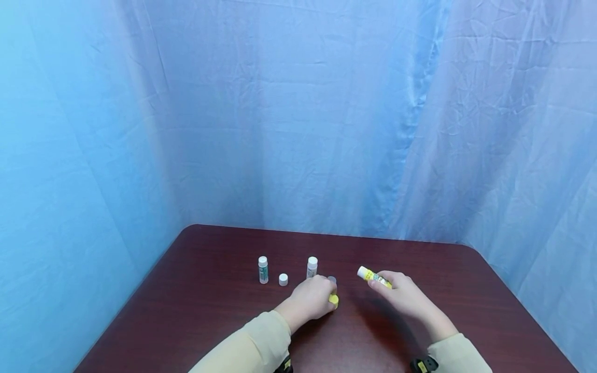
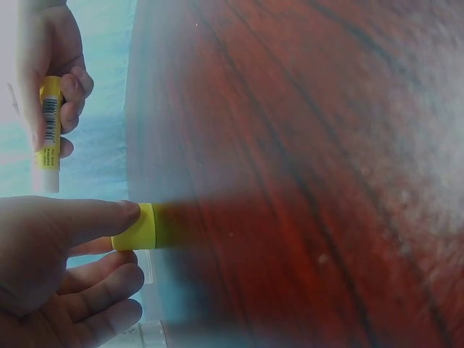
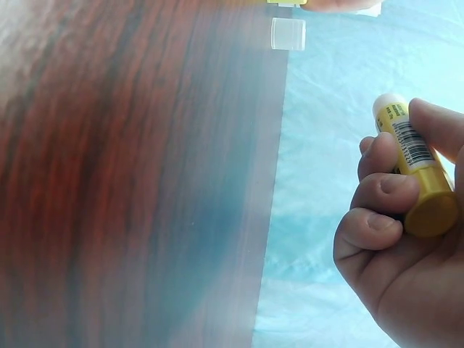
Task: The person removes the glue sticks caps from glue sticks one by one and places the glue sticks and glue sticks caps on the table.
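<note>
My left hand (image 1: 313,298) pinches a small yellow cap (image 2: 138,228) between thumb and finger, low at the tabletop; its other fingers are bent loosely. Held up to the right, my right hand (image 1: 404,294) grips a yellow glue stick (image 3: 412,148) with a barcode label, tilted, its white end pointing up and left in the head view. A translucent cap (image 3: 288,34) stands on the table just beyond the left fingers. Behind the left hand rises a white-capped glue stick (image 1: 312,265), its lower part hidden by that hand.
Farther left stand a green-labelled glue stick (image 1: 263,270) with a white top and a small white cap (image 1: 283,280), both upright. The dark red-brown table (image 1: 224,248) has blue curtains (image 1: 298,129) behind it and at both sides.
</note>
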### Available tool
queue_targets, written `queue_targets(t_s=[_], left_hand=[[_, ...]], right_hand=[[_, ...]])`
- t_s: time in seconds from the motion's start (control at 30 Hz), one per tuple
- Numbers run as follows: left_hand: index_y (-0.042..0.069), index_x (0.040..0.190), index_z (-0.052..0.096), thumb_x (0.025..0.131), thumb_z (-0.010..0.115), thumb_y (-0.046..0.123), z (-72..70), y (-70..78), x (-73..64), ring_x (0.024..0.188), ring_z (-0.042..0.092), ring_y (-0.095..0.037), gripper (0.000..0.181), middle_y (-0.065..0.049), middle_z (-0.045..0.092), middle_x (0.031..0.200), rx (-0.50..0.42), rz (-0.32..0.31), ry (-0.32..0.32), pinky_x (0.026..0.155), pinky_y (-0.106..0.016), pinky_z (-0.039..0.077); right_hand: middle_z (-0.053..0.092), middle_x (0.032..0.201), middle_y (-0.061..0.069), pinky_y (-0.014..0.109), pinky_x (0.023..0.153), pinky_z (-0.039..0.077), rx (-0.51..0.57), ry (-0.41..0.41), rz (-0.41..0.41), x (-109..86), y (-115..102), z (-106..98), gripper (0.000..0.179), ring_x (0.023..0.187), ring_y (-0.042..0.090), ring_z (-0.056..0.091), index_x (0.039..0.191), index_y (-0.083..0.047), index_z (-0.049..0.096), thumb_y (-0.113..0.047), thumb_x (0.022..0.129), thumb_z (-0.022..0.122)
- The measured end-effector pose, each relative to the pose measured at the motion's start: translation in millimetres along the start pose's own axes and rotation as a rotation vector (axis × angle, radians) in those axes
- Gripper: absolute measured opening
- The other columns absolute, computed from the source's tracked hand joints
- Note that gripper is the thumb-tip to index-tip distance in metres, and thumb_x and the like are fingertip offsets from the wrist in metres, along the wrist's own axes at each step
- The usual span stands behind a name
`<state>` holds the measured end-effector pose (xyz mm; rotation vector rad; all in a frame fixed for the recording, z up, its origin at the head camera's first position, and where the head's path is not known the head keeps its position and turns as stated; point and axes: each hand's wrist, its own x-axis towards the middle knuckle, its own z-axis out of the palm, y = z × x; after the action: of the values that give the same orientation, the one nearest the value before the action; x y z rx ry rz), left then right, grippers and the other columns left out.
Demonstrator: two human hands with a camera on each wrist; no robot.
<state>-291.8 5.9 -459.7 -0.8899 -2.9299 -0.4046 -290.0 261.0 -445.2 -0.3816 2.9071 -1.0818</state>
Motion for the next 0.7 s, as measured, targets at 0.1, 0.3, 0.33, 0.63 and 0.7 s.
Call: queue_targets(t_s=[0.1, 0.3, 0.33, 0.63, 0.7], left_hand=[[0.015, 0.09, 0.073, 0.086, 0.082, 0.025, -0.8, 0.4, -0.3, 0.068, 0.05, -0.007, 0.014, 0.007, 0.059, 0.077, 0.0, 0.003, 0.003, 0.062, -0.024, 0.044], [0.015, 0.09, 0.07, 0.085, 0.082, 0.025, -1.8, -0.3, -0.1, 0.066, 0.049, -0.007, 0.016, 0.007, 0.056, 0.076, -0.012, -0.002, -0.005, 0.059, -0.025, 0.043], [0.016, 0.092, 0.07, 0.085, 0.082, 0.025, -2.3, -0.4, -0.2, 0.066, 0.049, -0.007, 0.017, 0.007, 0.057, 0.076, -0.013, -0.006, -0.006, 0.06, -0.025, 0.043], [0.014, 0.104, 0.072, 0.085, 0.082, 0.029, -12.6, -1.2, -4.9, 0.077, 0.057, -0.007, 0.026, 0.004, 0.065, 0.088, -0.042, -0.004, 0.008, 0.07, -0.026, 0.051], [0.013, 0.105, 0.073, 0.086, 0.082, 0.029, -15.3, -1.6, -6.5, 0.079, 0.058, -0.008, 0.027, 0.004, 0.065, 0.09, -0.053, 0.005, 0.021, 0.072, -0.026, 0.052]], right_hand=[[0.067, 0.092, 0.001, 0.036, 0.07, 0.049, -0.004, 0.0, -0.003, 0.3, 1.3, 0.3, 0.044, 0.08, 0.016, 0.058, 0.12, -0.001, 0.068, -0.039, 0.099, 0.067], [0.066, 0.09, 0.0, 0.035, 0.069, 0.048, -0.007, 0.006, -0.024, 0.8, 1.7, -0.5, 0.044, 0.079, 0.016, 0.058, 0.118, -0.002, 0.068, -0.041, 0.099, 0.066], [0.066, 0.09, 0.0, 0.035, 0.069, 0.048, -0.007, 0.008, -0.023, 0.6, 1.5, -0.6, 0.044, 0.079, 0.016, 0.058, 0.119, -0.002, 0.068, -0.041, 0.099, 0.066], [0.063, 0.1, 0.003, 0.036, 0.073, 0.048, -0.039, 0.077, -0.034, -1.9, -0.1, -3.3, 0.047, 0.086, 0.018, 0.055, 0.126, -0.003, 0.068, -0.041, 0.098, 0.068], [0.06, 0.098, 0.004, 0.036, 0.071, 0.047, -0.044, 0.096, -0.045, -2.3, 0.0, -4.3, 0.047, 0.085, 0.018, 0.054, 0.126, -0.002, 0.068, -0.04, 0.098, 0.069]])
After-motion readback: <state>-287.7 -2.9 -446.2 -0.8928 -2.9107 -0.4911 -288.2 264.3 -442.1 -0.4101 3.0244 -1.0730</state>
